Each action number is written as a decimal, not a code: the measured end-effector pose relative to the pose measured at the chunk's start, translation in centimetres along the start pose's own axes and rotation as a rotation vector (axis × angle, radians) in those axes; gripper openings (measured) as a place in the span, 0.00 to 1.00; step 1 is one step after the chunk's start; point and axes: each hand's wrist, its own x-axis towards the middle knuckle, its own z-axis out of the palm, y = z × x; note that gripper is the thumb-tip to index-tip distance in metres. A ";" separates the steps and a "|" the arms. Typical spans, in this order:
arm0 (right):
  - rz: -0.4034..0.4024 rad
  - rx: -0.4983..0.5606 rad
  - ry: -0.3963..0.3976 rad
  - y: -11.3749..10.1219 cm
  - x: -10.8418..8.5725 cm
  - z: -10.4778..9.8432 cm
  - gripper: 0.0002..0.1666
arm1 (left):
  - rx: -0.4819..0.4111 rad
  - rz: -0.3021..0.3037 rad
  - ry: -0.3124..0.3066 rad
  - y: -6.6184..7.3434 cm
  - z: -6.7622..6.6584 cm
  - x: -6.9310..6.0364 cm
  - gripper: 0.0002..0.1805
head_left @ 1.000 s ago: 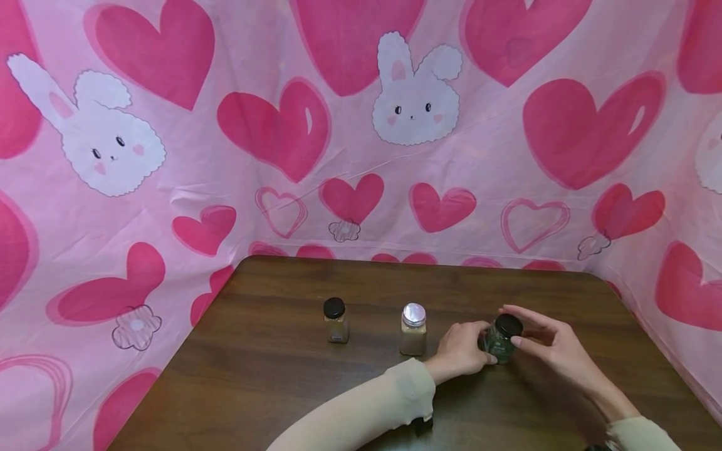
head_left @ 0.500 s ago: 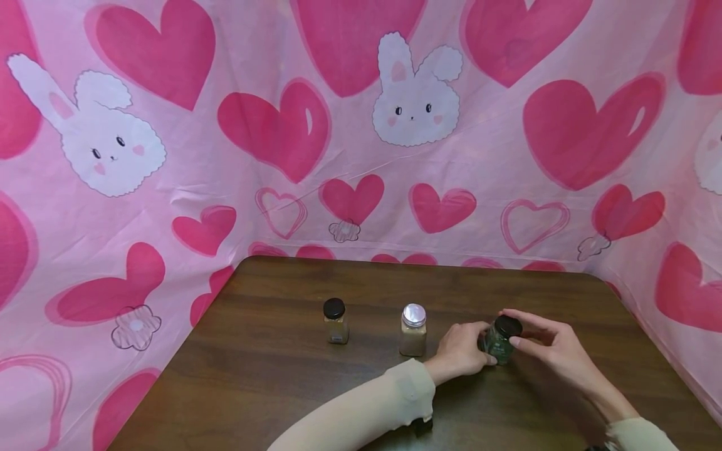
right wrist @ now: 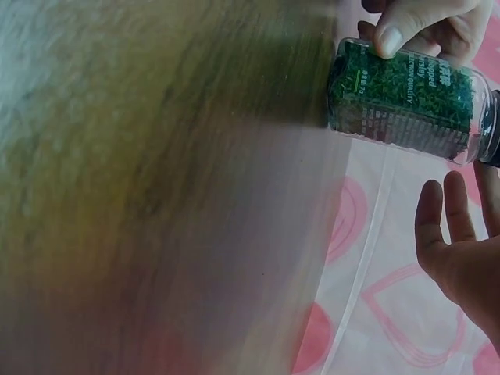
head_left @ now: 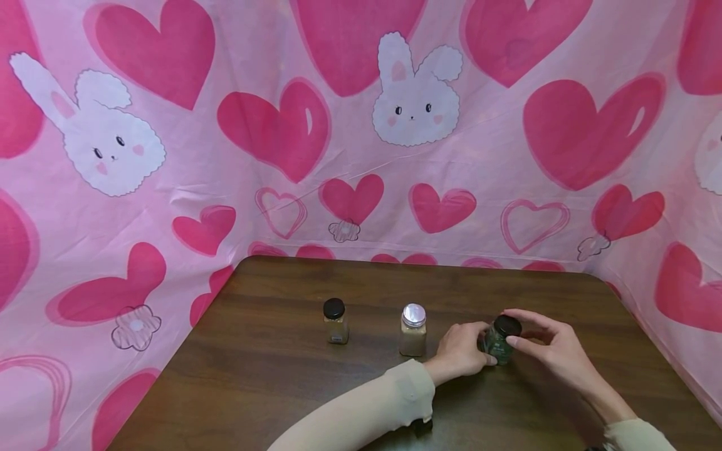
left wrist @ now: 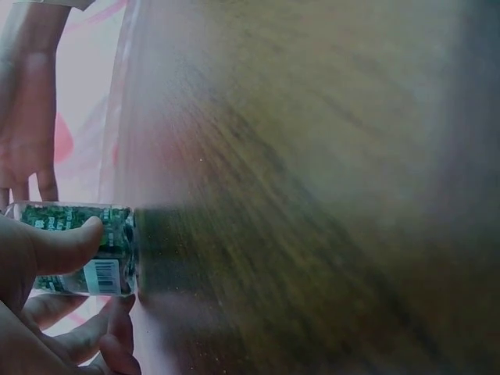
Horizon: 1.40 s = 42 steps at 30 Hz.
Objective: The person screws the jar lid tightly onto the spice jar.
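A clear jar of chopped parsley [head_left: 499, 349] stands on the table's right half, its green flakes and printed label plain in the right wrist view. My left hand [head_left: 462, 348] grips the jar's body from the left, its thumb across the label [left wrist: 103, 276] side in the left wrist view. From the right, my right hand [head_left: 561, 351] pinches the black lid [head_left: 507, 324] between thumb and forefinger. The other fingers of that hand [right wrist: 465, 254] extend free of the glass. The lid sits on the jar's neck.
Left of the hands stands a silver-topped jar of beige contents [head_left: 413, 339]. Further left is a smaller black-lidded jar [head_left: 337, 329]. A pink cloth [head_left: 361, 156] with hearts and rabbits hangs behind the brown wooden table [head_left: 271, 376].
My right thumb and fingers have shifted slightly at the lid, the thumb a little to the left. The left hand keeps its grip, and the two other jars have not moved.
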 end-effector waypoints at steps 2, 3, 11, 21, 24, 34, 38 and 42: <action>-0.001 -0.003 0.012 -0.1 0.0 0.1 0.26 | 0.002 0.000 0.002 0.0 0.0 0.0 0.28; -0.003 -0.006 0.017 -0.2 0.0 0.2 0.26 | 0.004 0.002 0.003 0.0 0.0 0.0 0.28; 0.036 -0.036 0.026 -0.3 0.0 0.3 0.27 | 0.006 -0.002 -0.002 0.0 -0.1 -0.1 0.28; 0.008 -0.058 0.048 -0.2 0.1 0.3 0.29 | 0.023 0.016 -0.007 -0.2 0.1 0.1 0.28; 0.007 -0.057 0.042 -0.1 0.1 0.2 0.29 | 0.030 0.015 -0.011 -0.3 0.1 0.2 0.28; -0.061 -0.006 -0.070 -0.1 0.4 -0.3 0.32 | 0.058 0.021 -0.008 -0.2 0.0 0.1 0.29; -0.085 0.024 -0.124 -0.1 0.6 -0.6 0.31 | 0.066 0.027 -0.015 -0.2 0.0 0.1 0.29; -0.073 0.064 -0.155 0.0 0.8 -0.7 0.30 | 0.060 0.026 -0.024 -0.3 0.0 0.2 0.28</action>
